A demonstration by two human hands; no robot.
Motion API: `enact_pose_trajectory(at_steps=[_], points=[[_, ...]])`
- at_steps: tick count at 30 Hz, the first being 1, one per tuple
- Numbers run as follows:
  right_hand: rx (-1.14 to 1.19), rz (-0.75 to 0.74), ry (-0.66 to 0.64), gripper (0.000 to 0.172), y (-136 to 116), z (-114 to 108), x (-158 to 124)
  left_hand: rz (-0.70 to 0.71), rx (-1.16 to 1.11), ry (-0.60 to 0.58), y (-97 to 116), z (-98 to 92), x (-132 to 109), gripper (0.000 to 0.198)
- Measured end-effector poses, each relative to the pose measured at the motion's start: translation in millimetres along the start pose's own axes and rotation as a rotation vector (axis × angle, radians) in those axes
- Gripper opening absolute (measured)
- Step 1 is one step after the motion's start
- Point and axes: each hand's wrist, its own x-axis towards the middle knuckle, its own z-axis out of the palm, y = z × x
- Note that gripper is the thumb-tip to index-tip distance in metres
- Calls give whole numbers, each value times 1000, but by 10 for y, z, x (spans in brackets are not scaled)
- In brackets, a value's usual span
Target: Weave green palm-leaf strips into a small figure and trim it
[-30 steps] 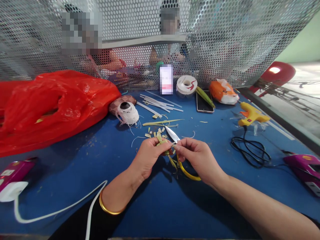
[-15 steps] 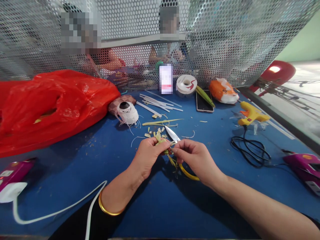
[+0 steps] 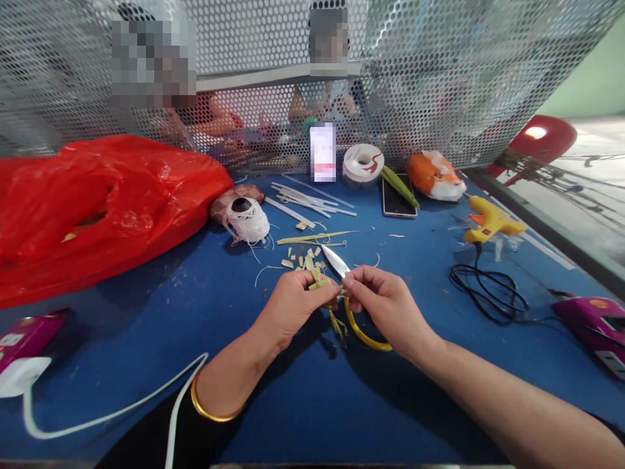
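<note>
My left hand (image 3: 283, 316) is closed on a small folded piece of pale green leaf strips (image 3: 318, 282), with thin strip ends (image 3: 336, 327) dangling below. Close against it, the fingertips of my right hand (image 3: 390, 311) are pinched together; what lies between them is too small to make out. Scissors (image 3: 336, 262) with yellow handles lie on the table behind and under my right hand, their blades pointing away from me. Just beyond my hands are cut leaf scraps (image 3: 288, 264) and a long pale leaf strip (image 3: 312, 238).
On the blue table (image 3: 293, 404) stand a white thread spool (image 3: 248, 225), a ribbon roll (image 3: 362, 163) and a propped phone (image 3: 323, 153). White strips (image 3: 305, 198) lie behind. A yellow glue gun (image 3: 493, 221) is right, a red plastic bag (image 3: 117, 208) left. People sit beyond the mesh.
My right fingertips have shifted slightly, and the leaf piece has turned a little in my left hand. Things on the table have stayed where they were.
</note>
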Motion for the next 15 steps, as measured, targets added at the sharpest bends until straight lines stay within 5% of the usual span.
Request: enact_pose_trajectory(at_steps=[15], points=[[68, 8, -22, 21, 20, 14, 9, -45, -65, -38, -45, -44, 38, 30]])
